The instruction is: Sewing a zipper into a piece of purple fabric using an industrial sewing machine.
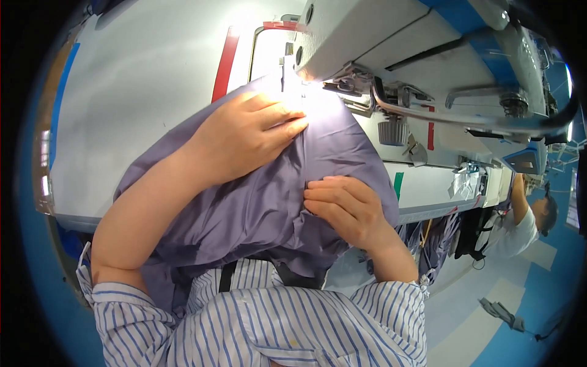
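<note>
A large piece of purple fabric (232, 211) spreads over the white table and hangs toward my lap in folds. Its far end runs under the lit needle area of a white sewing machine (391, 37), where glare hides the needle and presser foot. Just in front of that bright spot, my left hand (251, 134) pinches the cloth along a seam line, fingertips together. Lower on the same line and closer to me, my right hand (348, 208) grips the fabric between thumb and fingers. The thumb is partly hidden.
Red tape (226, 64) marks the table left of the machine. A grey knurled knob (392, 133) and a bent metal rod hang at the machine's right side. Green tape (398, 183) sits near the front edge. At far right another person (520, 226) works by hanging dark garments.
</note>
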A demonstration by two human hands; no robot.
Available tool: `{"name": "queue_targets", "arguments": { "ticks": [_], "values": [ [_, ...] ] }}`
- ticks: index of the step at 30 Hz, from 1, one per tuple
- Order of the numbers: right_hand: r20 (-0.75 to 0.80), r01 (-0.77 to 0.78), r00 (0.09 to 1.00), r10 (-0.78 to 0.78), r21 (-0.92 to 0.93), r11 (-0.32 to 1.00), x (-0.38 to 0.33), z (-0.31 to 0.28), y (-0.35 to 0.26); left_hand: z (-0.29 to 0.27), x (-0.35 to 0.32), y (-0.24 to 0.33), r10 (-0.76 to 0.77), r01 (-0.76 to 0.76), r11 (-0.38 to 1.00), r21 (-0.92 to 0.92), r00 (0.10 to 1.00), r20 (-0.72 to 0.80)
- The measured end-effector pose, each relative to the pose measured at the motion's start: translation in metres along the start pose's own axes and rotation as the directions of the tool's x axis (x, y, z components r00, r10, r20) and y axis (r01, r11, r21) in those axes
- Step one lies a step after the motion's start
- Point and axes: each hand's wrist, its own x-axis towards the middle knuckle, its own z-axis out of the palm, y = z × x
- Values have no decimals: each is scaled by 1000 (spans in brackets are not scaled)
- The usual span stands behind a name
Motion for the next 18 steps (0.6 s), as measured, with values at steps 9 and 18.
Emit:
{"name": "queue_targets", "arguments": {
  "ticks": [9,18],
  "values": [
    [13,53,999,-53,-22,998,2,0,2,-10,-22,35,-36,41,994,-104,998,50],
    [-7,62,998,-62,-26,998,12,0,14,-4,-17,18,5,-7,996,-85,1000,-18]
  ]
}}
